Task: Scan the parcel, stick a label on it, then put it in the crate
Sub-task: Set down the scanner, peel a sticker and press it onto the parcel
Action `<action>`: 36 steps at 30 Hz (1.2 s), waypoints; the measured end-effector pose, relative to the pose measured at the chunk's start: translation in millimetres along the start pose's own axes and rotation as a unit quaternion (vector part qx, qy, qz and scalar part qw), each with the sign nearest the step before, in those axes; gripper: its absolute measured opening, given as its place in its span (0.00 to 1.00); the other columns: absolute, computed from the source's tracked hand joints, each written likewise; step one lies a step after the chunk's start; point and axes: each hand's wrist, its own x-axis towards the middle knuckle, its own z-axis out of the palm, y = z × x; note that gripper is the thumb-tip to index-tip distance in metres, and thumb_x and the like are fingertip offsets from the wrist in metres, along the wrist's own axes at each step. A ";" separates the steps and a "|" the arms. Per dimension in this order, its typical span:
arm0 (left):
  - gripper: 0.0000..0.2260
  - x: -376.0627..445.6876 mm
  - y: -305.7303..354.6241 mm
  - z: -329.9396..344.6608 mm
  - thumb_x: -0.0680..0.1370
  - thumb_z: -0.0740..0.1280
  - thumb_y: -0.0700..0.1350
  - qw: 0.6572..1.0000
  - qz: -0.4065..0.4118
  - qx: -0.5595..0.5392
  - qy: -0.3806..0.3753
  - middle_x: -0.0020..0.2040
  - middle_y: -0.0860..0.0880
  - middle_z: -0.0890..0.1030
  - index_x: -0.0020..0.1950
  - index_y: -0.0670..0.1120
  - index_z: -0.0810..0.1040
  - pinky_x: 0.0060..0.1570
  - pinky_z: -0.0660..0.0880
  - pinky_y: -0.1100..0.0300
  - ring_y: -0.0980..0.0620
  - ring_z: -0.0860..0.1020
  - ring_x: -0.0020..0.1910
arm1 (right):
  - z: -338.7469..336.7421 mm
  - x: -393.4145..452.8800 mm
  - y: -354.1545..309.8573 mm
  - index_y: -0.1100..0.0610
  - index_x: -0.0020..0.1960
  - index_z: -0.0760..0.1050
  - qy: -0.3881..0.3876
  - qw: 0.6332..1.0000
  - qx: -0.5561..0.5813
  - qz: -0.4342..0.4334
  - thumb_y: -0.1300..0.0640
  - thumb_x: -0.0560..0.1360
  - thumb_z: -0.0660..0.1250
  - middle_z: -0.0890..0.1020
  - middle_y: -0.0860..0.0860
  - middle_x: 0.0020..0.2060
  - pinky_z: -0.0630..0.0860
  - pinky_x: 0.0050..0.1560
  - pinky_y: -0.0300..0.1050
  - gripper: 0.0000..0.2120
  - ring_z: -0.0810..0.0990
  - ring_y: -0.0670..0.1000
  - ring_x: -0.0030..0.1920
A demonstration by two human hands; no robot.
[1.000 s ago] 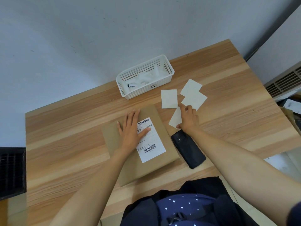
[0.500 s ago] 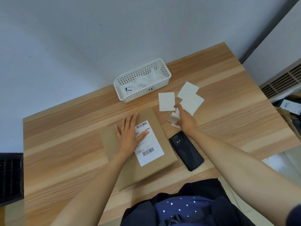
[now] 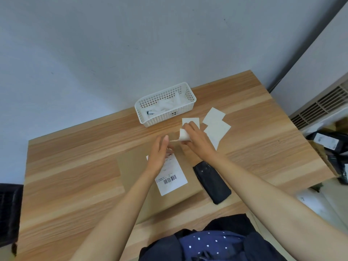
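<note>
The brown parcel [image 3: 143, 185] lies flat on the desk [image 3: 75, 176] beside a black scanner [image 3: 211, 182], above it the right hand [image 3: 197, 140] pinches a curled label [image 3: 183, 135], the left hand's [image 3: 160, 153] grip apparently open, white crate [image 3: 165, 104] beyond.
</note>
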 end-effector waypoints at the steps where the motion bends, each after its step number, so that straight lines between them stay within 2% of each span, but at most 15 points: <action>1: 0.15 -1.4 4.7 1.4 0.83 0.58 0.55 0.999 -0.022 -0.033 -0.001 0.56 0.42 0.83 0.65 0.50 0.74 0.45 0.77 0.62 0.53 0.83 0.46 | 1.1 -0.6 -5.4 0.59 0.56 0.70 0.007 1.000 -0.002 -0.020 0.62 0.73 0.72 0.73 0.52 0.53 0.68 0.35 0.47 0.15 0.75 0.54 0.45; 2: 0.15 -2.5 6.5 1.6 0.83 0.60 0.53 0.998 -0.037 -0.055 -0.001 0.54 0.41 0.84 0.64 0.47 0.74 0.43 0.76 0.62 0.53 0.83 0.44 | 1.7 -1.9 -11.4 0.59 0.54 0.70 0.016 0.999 0.000 -0.039 0.62 0.74 0.71 0.73 0.52 0.52 0.65 0.34 0.45 0.13 0.73 0.51 0.44; 4: 0.12 -4.9 6.8 -0.9 0.82 0.64 0.48 0.995 -0.047 -0.084 0.010 0.54 0.40 0.84 0.62 0.43 0.77 0.46 0.78 0.59 0.50 0.84 0.45 | 3.8 -5.1 -21.3 0.59 0.51 0.71 0.032 0.997 -0.004 -0.073 0.63 0.73 0.71 0.74 0.52 0.49 0.63 0.34 0.41 0.10 0.71 0.49 0.43; 6: 0.08 -8.7 4.6 -7.1 0.81 0.66 0.42 0.992 -0.050 -0.109 0.033 0.54 0.39 0.84 0.59 0.43 0.79 0.49 0.78 0.54 0.47 0.84 0.45 | 6.3 -10.1 -29.2 0.60 0.49 0.72 0.046 0.993 -0.022 -0.103 0.66 0.71 0.71 0.76 0.53 0.48 0.59 0.35 0.37 0.10 0.73 0.51 0.44; 8: 0.08 -10.1 1.5 -13.3 0.79 0.67 0.38 0.989 -0.047 -0.128 0.062 0.53 0.38 0.84 0.58 0.43 0.78 0.46 0.78 0.54 0.47 0.83 0.41 | 8.8 -14.4 -27.1 0.59 0.49 0.73 0.046 0.992 -0.034 -0.110 0.68 0.70 0.70 0.77 0.53 0.50 0.59 0.36 0.35 0.11 0.73 0.52 0.48; 11: 0.14 -11.5 -7.6 -28.2 0.77 0.69 0.37 0.984 -0.028 -0.134 0.117 0.54 0.40 0.83 0.62 0.45 0.75 0.41 0.79 0.56 0.44 0.83 0.46 | 12.4 -22.5 -20.7 0.54 0.54 0.74 0.031 0.995 -0.033 -0.094 0.72 0.69 0.65 0.76 0.50 0.57 0.68 0.40 0.45 0.18 0.73 0.52 0.53; 14: 0.15 -15.4 -11.7 -41.6 0.76 0.70 0.39 0.983 -0.015 -0.114 0.141 0.53 0.41 0.84 0.61 0.48 0.75 0.45 0.80 0.53 0.44 0.84 0.49 | 7.0 -23.6 -22.3 0.55 0.62 0.74 -0.011 0.999 0.034 -0.005 0.65 0.79 0.61 0.77 0.49 0.60 0.75 0.49 0.49 0.14 0.75 0.51 0.56; 16: 0.11 -18.3 -11.9 -46.8 0.77 0.70 0.38 0.983 0.003 -0.113 0.145 0.53 0.40 0.84 0.58 0.48 0.77 0.42 0.79 0.57 0.43 0.83 0.51 | 2.3 -21.9 -27.5 0.53 0.59 0.75 -0.043 0.993 0.103 0.039 0.54 0.84 0.56 0.80 0.49 0.54 0.74 0.50 0.48 0.10 0.78 0.50 0.53; 18: 0.09 -19.6 -12.1 -49.4 0.77 0.69 0.38 0.982 0.018 -0.113 0.151 0.53 0.39 0.83 0.54 0.50 0.77 0.39 0.79 0.61 0.41 0.83 0.53 | -2.1 -19.9 -34.7 0.53 0.47 0.74 -0.081 0.984 0.150 0.052 0.45 0.83 0.55 0.80 0.49 0.41 0.71 0.45 0.48 0.15 0.78 0.51 0.43; 20: 0.09 -19.3 -13.8 -51.6 0.77 0.69 0.38 0.981 0.025 -0.113 0.159 0.52 0.39 0.84 0.53 0.51 0.77 0.39 0.79 0.61 0.39 0.83 0.53 | -3.2 -17.3 -41.2 0.50 0.39 0.73 -0.131 0.976 0.163 0.064 0.46 0.82 0.60 0.77 0.44 0.35 0.67 0.40 0.40 0.15 0.75 0.44 0.37; 23: 0.09 -19.9 -16.7 -54.9 0.78 0.68 0.38 0.977 0.029 -0.113 0.176 0.53 0.38 0.83 0.55 0.49 0.77 0.36 0.78 0.65 0.38 0.82 0.53 | 1.1 -13.3 -42.6 0.53 0.42 0.77 -0.117 0.970 0.193 0.091 0.52 0.79 0.68 0.83 0.48 0.38 0.68 0.41 0.37 0.09 0.77 0.42 0.38; 25: 0.09 -21.4 -17.0 -57.9 0.78 0.68 0.38 0.976 0.026 -0.109 0.186 0.53 0.37 0.83 0.57 0.46 0.76 0.34 0.77 0.67 0.39 0.82 0.50 | 3.1 -11.7 -41.9 0.55 0.44 0.79 -0.099 0.963 0.225 0.113 0.52 0.78 0.69 0.85 0.52 0.41 0.72 0.46 0.39 0.08 0.80 0.46 0.42; 27: 0.09 -22.7 -16.4 -61.1 0.78 0.68 0.37 0.976 0.027 -0.109 0.187 0.52 0.36 0.83 0.57 0.45 0.76 0.34 0.77 0.67 0.44 0.82 0.44 | 3.4 -9.6 -42.9 0.54 0.44 0.79 -0.110 0.957 0.241 0.121 0.53 0.78 0.69 0.84 0.50 0.41 0.73 0.49 0.39 0.06 0.80 0.46 0.42; 31: 0.08 -25.0 -15.9 -66.7 0.78 0.69 0.37 0.977 0.028 -0.111 0.178 0.46 0.39 0.84 0.53 0.47 0.77 0.34 0.78 0.64 0.57 0.81 0.31 | -0.6 -6.1 -47.7 0.55 0.47 0.79 -0.139 0.942 0.278 0.130 0.55 0.79 0.69 0.84 0.50 0.43 0.72 0.46 0.37 0.04 0.81 0.46 0.42; 36: 0.06 -30.4 -14.9 -66.3 0.76 0.72 0.38 0.981 0.024 -0.117 0.151 0.38 0.45 0.85 0.50 0.45 0.78 0.39 0.78 0.62 0.59 0.82 0.32 | 2.5 -1.9 -46.9 0.53 0.41 0.79 -0.118 0.951 0.251 0.137 0.53 0.73 0.76 0.83 0.49 0.40 0.72 0.47 0.38 0.07 0.79 0.45 0.42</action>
